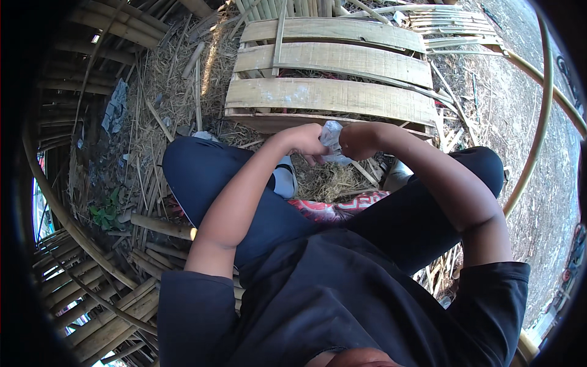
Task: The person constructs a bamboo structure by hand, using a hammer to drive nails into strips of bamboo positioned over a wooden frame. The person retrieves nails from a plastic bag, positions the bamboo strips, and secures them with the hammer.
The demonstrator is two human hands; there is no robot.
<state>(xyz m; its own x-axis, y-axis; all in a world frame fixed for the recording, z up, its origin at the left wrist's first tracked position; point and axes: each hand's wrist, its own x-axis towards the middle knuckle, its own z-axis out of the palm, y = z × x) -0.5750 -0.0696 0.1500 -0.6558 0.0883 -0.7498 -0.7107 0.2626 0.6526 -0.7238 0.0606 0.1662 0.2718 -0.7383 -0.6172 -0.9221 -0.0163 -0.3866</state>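
Note:
Between my two hands is a small clear plastic bag (332, 139), crumpled and pale. My left hand (307, 140) grips its left side, fingers curled round the plastic. Closed on its other side, my right hand (361, 140) has the fingers tucked in. Whatever the bag may contain cannot be made out. Both hands are above the ground between my bent knees, close to the near edge of a low wooden slatted bench (318, 95). A red and white patterned cloth or sack (330, 209) lies under me.
Straw and wood scraps (165, 104) cover the ground on the left. Stacked bamboo poles (107, 306) stand at the lower left, with a bamboo frame (110, 27) above. A curved bamboo pole (541, 122) arches at the right beside grey concrete (507, 98). Split bamboo strips (452, 27) lie beyond the bench.

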